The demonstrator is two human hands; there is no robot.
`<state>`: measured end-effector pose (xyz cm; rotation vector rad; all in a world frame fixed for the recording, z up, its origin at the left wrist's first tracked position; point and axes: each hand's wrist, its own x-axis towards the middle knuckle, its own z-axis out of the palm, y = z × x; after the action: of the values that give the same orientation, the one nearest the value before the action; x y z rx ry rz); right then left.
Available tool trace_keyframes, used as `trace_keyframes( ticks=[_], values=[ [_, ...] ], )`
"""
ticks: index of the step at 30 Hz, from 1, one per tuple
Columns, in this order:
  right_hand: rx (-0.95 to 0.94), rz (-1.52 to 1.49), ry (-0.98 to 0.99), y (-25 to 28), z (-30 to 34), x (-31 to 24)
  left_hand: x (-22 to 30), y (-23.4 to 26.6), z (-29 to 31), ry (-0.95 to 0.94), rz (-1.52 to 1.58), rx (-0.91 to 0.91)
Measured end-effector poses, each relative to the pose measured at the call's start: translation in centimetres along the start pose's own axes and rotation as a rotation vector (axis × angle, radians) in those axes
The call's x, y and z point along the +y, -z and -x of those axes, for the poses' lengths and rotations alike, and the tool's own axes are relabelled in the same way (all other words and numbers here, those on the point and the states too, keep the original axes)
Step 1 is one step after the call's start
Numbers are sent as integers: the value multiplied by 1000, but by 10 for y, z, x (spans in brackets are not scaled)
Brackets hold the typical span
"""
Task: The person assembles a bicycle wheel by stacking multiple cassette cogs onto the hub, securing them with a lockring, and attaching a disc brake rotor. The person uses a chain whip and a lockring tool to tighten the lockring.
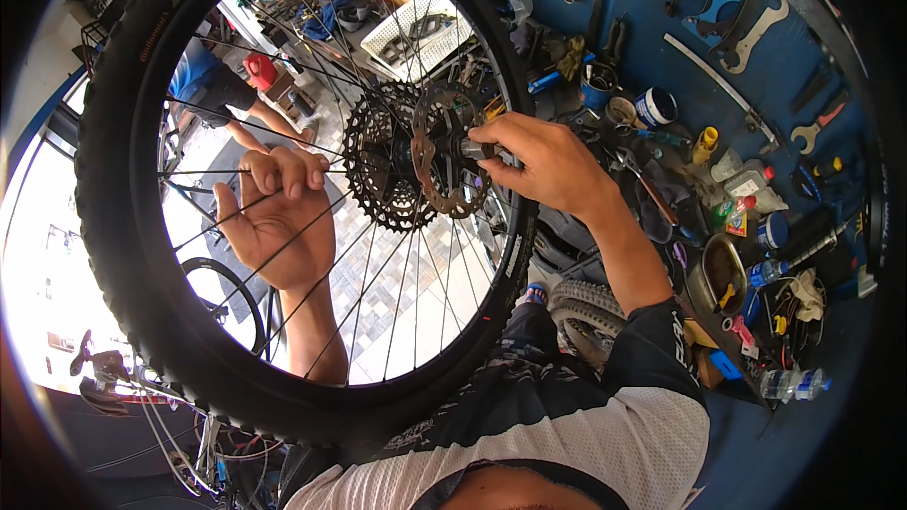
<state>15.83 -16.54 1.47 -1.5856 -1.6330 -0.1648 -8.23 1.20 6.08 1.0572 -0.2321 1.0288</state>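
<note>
A bicycle wheel (pixel 123 255) with a knobby black tyre stands upright in front of me. Its hub carries a dark cassette (pixel 364 194) on the left and a brake disc rotor (pixel 425 173) on the right. My right hand (pixel 548 161) pinches a short metal cylinder (pixel 479 148) at the rotor-side end of the hub, between thumb and fingers. Seen through the spokes, my left hand (pixel 288 231) is raised left of the cassette, palm showing. Its thumb stands apart and its fingers are loosely bent, with nothing visible in them.
Tools hang on a blue wall board (pixel 642 28) at right, above a bench crowded with bottles, cups and a metal tray (pixel 720 269). A white basket (pixel 416 33) lies beyond the wheel. Another person (pixel 203 85) bends at far left. A second tyre (pixel 586 316) sits by my legs.
</note>
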Motion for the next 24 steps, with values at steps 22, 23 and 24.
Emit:
trace_keyframes(
  ticks=[22,23,24],
  values=[
    [-118,4,54,4,-13,5,1,4,0,10,1,-6],
    [-112,10,61,5,-13,4,1,4,1,9,4,-6],
    [-106,15,68,5,-14,3,1,5,1,9,6,-7]
  ],
)
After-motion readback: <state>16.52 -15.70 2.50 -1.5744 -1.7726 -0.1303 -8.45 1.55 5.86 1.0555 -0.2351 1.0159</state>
